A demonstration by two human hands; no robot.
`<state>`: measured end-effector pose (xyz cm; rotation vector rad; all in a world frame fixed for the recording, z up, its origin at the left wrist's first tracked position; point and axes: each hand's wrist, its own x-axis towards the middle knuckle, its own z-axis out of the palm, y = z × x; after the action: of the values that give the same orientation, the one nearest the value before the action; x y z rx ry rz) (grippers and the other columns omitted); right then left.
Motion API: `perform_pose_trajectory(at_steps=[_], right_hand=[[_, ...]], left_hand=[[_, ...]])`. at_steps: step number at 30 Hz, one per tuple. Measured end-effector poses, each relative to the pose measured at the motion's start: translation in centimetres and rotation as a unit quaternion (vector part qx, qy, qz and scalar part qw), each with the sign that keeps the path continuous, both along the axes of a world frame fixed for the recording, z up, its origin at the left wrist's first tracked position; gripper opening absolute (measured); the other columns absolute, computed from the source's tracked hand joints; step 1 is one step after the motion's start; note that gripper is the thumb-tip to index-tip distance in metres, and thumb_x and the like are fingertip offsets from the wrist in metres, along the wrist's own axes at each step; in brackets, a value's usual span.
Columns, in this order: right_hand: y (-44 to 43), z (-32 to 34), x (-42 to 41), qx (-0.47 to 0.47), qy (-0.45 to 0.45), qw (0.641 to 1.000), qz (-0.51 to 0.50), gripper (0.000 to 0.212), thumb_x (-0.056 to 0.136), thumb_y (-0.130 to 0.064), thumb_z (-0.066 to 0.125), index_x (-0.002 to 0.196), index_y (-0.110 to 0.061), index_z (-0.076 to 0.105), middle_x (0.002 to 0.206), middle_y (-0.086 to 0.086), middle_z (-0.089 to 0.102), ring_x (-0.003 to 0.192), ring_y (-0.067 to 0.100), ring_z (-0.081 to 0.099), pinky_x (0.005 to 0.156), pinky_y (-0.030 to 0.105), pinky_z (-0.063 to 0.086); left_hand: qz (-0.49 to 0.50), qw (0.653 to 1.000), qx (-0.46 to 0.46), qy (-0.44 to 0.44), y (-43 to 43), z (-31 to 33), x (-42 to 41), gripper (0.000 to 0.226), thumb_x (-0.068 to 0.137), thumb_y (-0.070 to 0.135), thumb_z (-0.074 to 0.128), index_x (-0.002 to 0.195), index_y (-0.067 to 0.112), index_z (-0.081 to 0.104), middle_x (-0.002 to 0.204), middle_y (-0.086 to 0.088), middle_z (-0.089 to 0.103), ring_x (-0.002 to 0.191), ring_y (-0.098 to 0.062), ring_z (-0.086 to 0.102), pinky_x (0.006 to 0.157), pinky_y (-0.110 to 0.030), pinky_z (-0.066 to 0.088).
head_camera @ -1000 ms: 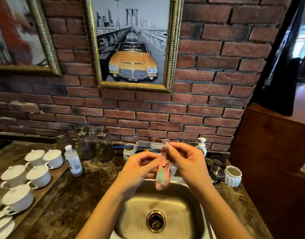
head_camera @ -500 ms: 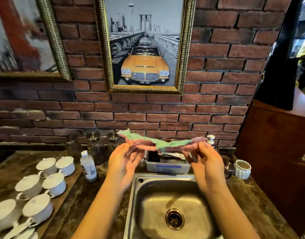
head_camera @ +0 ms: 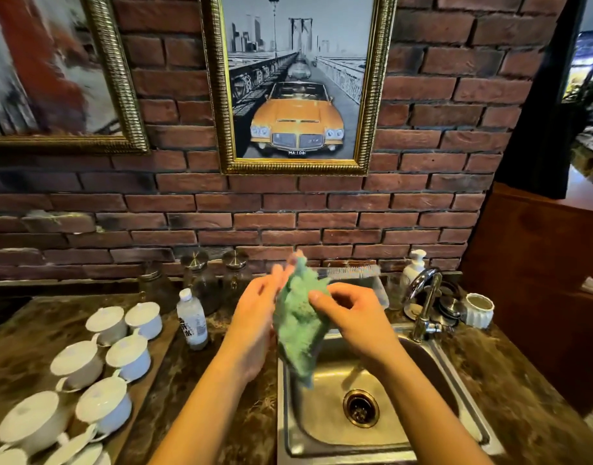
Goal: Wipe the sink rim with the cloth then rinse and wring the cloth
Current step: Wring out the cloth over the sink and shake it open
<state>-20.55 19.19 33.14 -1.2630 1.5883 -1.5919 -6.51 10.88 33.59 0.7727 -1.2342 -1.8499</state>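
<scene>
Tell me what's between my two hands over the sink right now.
The green cloth, bunched, hanging over the sink. The right hand pinches it; the blurred left hand is against it. Head view.
</scene>
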Motion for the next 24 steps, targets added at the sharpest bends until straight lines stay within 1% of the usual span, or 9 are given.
perform_pose_trajectory(at_steps=[2, 4, 7, 10, 12, 14, 17, 20, 24], right_hand=[[-0.2, -0.4, 0.8, -0.01, -0.045, 0.999, -0.021, 0.013, 0.096, -0.016, 0.066, 0.088, -0.008, 0.075, 0.083, 0.021, 0.072, 0.076, 0.015, 0.062, 0.07, 0.034, 0.05], [-0.3, -0.7, 1.4, -0.009, -0.079, 0.997, -0.024, 0.013, 0.099, -0.016, 0.061, 0.093, -0.008, 0.07, 0.077, 0.014, 0.069, 0.073, 0.016, 0.06, 0.066, 0.032, 0.05], [-0.1, -0.8, 1.4, 0.005, -0.131, 0.991, -0.036, 0.013, 0.102, -0.017, 0.057, 0.1, -0.005, 0.062, 0.075, 0.005, 0.071, 0.07, 0.018, 0.065, 0.063, 0.032, 0.052], [0.0, -0.9, 1.1, 0.008, -0.155, 0.986, -0.067, 0.02, 0.098, -0.015, 0.063, 0.115, -0.007, 0.056, 0.087, 0.015, 0.078, 0.08, 0.031, 0.075, 0.073, 0.046, 0.06], [-0.3, -1.1, 1.4, 0.006, -0.167, 0.982, -0.084, 0.027, 0.096, -0.013, 0.066, 0.118, -0.008, 0.052, 0.091, 0.02, 0.078, 0.087, 0.038, 0.075, 0.078, 0.052, 0.06], [-0.6, -1.0, 1.6, -0.007, -0.191, 0.977, -0.091, 0.029, 0.095, -0.01, 0.067, 0.118, -0.008, 0.049, 0.093, 0.027, 0.075, 0.082, 0.036, 0.074, 0.073, 0.047, 0.06], [-0.6, -0.7, 1.5, -0.028, -0.214, 0.973, -0.087, 0.032, 0.094, -0.006, 0.067, 0.117, -0.012, 0.046, 0.091, 0.03, 0.071, 0.072, 0.028, 0.07, 0.062, 0.039, 0.058], [-0.2, -0.3, 0.2, -0.016, -0.188, 0.976, -0.111, 0.03, 0.092, -0.005, 0.069, 0.112, -0.015, 0.049, 0.073, 0.004, 0.071, 0.057, 0.009, 0.068, 0.053, 0.026, 0.056], [0.7, -0.1, -2.5, 0.061, -0.155, 0.986, -0.016, 0.014, 0.088, -0.01, 0.075, 0.097, -0.013, 0.066, 0.076, 0.004, 0.066, 0.052, 0.005, 0.057, 0.047, 0.017, 0.043]], left_hand=[[-0.071, 0.997, -0.001, -0.035, 0.2, -1.1, 1.0, 0.053, 0.079, 0.03, 0.074, 0.127, 0.014, 0.057, 0.078, -0.003, 0.075, 0.058, -0.009, 0.067, 0.052, -0.02, 0.048], [-0.105, 0.994, 0.01, -0.033, 0.6, -2.0, 1.8, 0.058, 0.078, 0.012, 0.078, 0.13, 0.021, 0.054, 0.078, -0.008, 0.076, 0.056, -0.01, 0.065, 0.05, -0.019, 0.045], [-0.021, 0.997, 0.07, 0.036, 0.3, -2.1, 2.5, 0.043, 0.087, -0.005, 0.066, 0.125, 0.016, 0.059, 0.069, -0.005, 0.072, 0.043, -0.005, 0.055, 0.042, -0.016, 0.043], [0.046, 0.988, 0.12, 0.081, -0.7, -2.1, 2.9, 0.032, 0.088, -0.005, 0.063, 0.111, 0.017, 0.065, 0.078, -0.005, 0.077, 0.057, -0.007, 0.066, 0.052, -0.021, 0.051], [0.034, 0.988, 0.126, 0.082, -0.7, -2.0, 3.0, 0.028, 0.091, 0.003, 0.063, 0.114, 0.019, 0.066, 0.084, -0.008, 0.076, 0.069, -0.013, 0.068, 0.061, -0.026, 0.052], [-0.034, 0.988, 0.131, 0.072, -0.3, -2.3, 3.1, 0.038, 0.09, 0.013, 0.065, 0.127, 0.022, 0.061, 0.069, -0.006, 0.066, 0.055, -0.012, 0.057, 0.052, -0.023, 0.049], [-0.142, 0.984, 0.106, 0.024, 0.4, -2.7, 3.2, 0.054, 0.083, 0.011, 0.073, 0.132, 0.03, 0.06, 0.066, -0.007, 0.051, 0.05, -0.01, 0.039, 0.049, -0.019, 0.046], [-0.088, 0.988, 0.12, 0.044, 0.1, -2.5, 3.1, 0.055, 0.08, -0.005, 0.065, 0.131, 0.012, 0.059, 0.057, -0.003, 0.052, 0.037, -0.006, 0.042, 0.042, -0.018, 0.042], [-0.031, 0.995, 0.097, 0.015, 0.1, -1.1, 2.8, 0.028, 0.087, -0.001, 0.064, 0.112, 0.01, 0.065, 0.061, -0.001, 0.067, 0.043, -0.006, 0.059, 0.044, -0.022, 0.047]])
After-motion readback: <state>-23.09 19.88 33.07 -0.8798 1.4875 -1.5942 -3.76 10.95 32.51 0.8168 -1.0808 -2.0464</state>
